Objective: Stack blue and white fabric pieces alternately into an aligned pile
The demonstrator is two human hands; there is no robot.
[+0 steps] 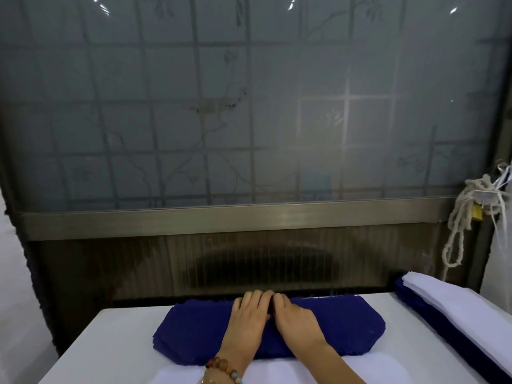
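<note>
A thick pile of dark blue fabric pieces [346, 325] lies across the middle of the white table [110, 350], its top piece blue. My left hand [249, 314] and my right hand [295, 317] lie side by side on top of the pile, palms down, fingers reaching its far edge and curling slightly over it. A white fabric piece [277, 371] lies flat on the table just in front of the pile, partly under my forearms. Beads circle my left wrist.
A second pile with white pieces on top of blue ones [454, 309] runs along the table's right side. A metal-framed frosted glass panel [249, 106] stands right behind the table. A knotted rope [460, 217] hangs at the right.
</note>
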